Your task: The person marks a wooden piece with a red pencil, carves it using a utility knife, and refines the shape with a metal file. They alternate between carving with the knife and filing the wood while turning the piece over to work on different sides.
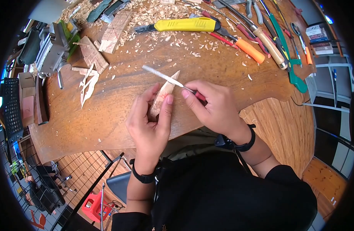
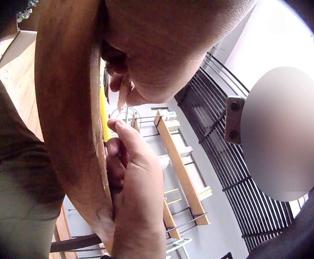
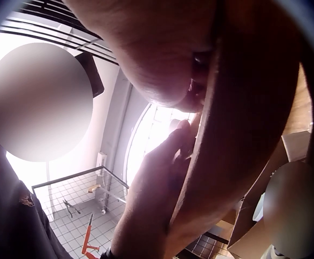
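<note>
In the head view, my left hand (image 1: 150,121) grips a pointed piece of pale wood (image 1: 160,96) with red marks on it, its tip aimed away from me. My right hand (image 1: 217,106) holds a file (image 1: 157,72) by its red and black handle (image 1: 200,96). The file's grey blade lies across the wood near the pointed end and reaches out to the left. Both hands are at the front edge of the wooden bench (image 1: 119,104). In the wrist views, the hands hide most of the wood and file.
Beyond the hands lie a yellow utility knife (image 1: 184,25), an orange-handled tool (image 1: 249,50) and several other tools among wood shavings (image 1: 146,13). Wood offcuts (image 1: 93,54) and a thin split piece (image 1: 89,86) lie to the left, near a metal vise (image 1: 51,52).
</note>
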Action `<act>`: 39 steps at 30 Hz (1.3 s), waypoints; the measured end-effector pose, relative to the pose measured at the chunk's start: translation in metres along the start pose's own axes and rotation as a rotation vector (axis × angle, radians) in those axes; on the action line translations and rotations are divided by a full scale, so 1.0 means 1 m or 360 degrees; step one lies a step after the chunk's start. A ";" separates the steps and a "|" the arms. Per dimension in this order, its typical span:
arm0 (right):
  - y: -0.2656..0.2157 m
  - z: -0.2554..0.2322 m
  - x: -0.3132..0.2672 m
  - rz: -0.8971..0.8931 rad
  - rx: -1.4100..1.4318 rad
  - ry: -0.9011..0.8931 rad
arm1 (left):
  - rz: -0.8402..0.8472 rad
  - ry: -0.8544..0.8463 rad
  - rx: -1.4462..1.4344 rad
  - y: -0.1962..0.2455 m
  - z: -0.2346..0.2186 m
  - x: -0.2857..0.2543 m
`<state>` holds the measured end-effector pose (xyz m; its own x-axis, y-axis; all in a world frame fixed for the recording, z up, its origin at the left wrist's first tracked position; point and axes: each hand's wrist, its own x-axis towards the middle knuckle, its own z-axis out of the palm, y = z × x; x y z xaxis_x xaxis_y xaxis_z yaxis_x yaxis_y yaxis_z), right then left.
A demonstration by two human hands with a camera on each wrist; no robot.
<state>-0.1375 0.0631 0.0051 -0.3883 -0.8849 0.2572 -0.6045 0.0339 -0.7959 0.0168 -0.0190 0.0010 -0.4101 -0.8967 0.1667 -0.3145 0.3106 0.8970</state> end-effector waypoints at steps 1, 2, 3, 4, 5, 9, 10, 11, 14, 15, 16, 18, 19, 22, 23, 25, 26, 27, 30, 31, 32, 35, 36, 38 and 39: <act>0.000 0.000 0.000 -0.0009 -0.0026 -0.0019 | 0.0000 0.0000 0.0000 -0.002 0.001 0.000; 0.000 0.000 0.000 -0.0019 -0.0051 -0.0038 | 0.0077 0.0016 -0.0007 -0.005 0.001 0.001; 0.000 0.000 0.000 -0.0018 -0.0051 -0.0038 | 0.0155 0.0032 -0.0014 -0.006 0.002 0.002; -0.001 0.000 0.000 -0.0016 -0.0043 -0.0039 | 0.0155 0.0031 -0.0014 -0.005 0.001 0.001; -0.002 -0.001 0.000 -0.0013 -0.0037 -0.0040 | 0.0072 0.0009 -0.0002 -0.002 0.000 0.000; -0.001 -0.001 0.001 0.0133 0.0035 0.0023 | -0.0031 -0.0021 0.0019 0.003 -0.001 0.001; 0.001 0.001 -0.001 -0.0003 -0.0018 -0.0015 | -0.0031 -0.0024 0.0020 0.002 -0.001 0.001; 0.002 0.002 -0.002 -0.0141 -0.0073 -0.0053 | 0.0035 -0.0016 -0.0017 -0.002 0.000 0.001; 0.000 -0.003 0.002 0.0085 0.0010 0.0033 | -0.0037 0.0007 -0.0223 0.005 0.000 0.000; 0.001 -0.002 0.001 0.0084 0.0012 0.0031 | -0.0175 0.0022 -0.0393 0.007 0.000 0.000; 0.001 0.000 -0.001 -0.0004 -0.0038 -0.0020 | -0.0175 0.0023 -0.0392 0.005 0.000 0.000; 0.001 0.001 -0.002 -0.0089 -0.0090 -0.0065 | 0.0000 0.0041 -0.0244 -0.001 0.000 -0.001; 0.001 0.001 -0.001 -0.0048 0.0014 -0.0002 | 0.0002 0.0038 -0.0246 0.000 -0.001 0.000; -0.005 -0.008 0.000 0.0128 0.0182 0.0054 | -0.0097 0.0002 -0.0211 0.002 -0.003 0.001; -0.007 -0.010 -0.001 0.0114 0.0214 0.0014 | -0.0047 0.0021 -0.0212 0.000 -0.002 0.002; -0.005 -0.009 -0.002 0.0061 0.0210 -0.0054 | 0.0005 0.0035 -0.0216 -0.002 0.000 0.002; -0.003 -0.006 -0.002 0.0062 0.0208 -0.0051 | 0.0011 0.0048 -0.0218 -0.003 0.000 0.001; -0.002 -0.004 -0.002 0.0050 0.0187 -0.0037 | 0.0016 0.0062 -0.0220 -0.005 0.000 0.000; -0.003 -0.006 -0.003 0.0053 0.0231 0.0023 | 0.0064 0.0036 -0.0124 -0.012 -0.002 -0.002; -0.003 -0.008 -0.003 0.0073 0.0291 0.0071 | 0.0064 0.0040 -0.0122 -0.011 -0.002 -0.001; -0.001 -0.006 -0.003 0.0072 0.0292 0.0070 | 0.0103 0.0051 -0.0111 -0.009 -0.002 0.001; 0.002 -0.002 -0.002 0.0004 0.0099 0.0094 | 0.0076 0.0038 -0.0075 -0.005 -0.002 -0.001; -0.002 -0.006 -0.003 0.0032 0.0179 0.0095 | 0.0008 0.0022 -0.0045 -0.005 -0.003 -0.002; -0.004 -0.008 -0.003 0.0056 0.0266 0.0088 | 0.0138 0.0034 -0.0047 -0.010 -0.001 0.002; -0.003 -0.008 -0.003 0.0123 0.0198 0.0044 | 0.0267 0.0043 -0.0050 -0.012 -0.001 0.003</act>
<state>-0.1395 0.0696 0.0112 -0.4503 -0.8687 0.2061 -0.4820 0.0422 -0.8752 0.0197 -0.0259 -0.0090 -0.4315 -0.8413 0.3255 -0.2166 0.4468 0.8680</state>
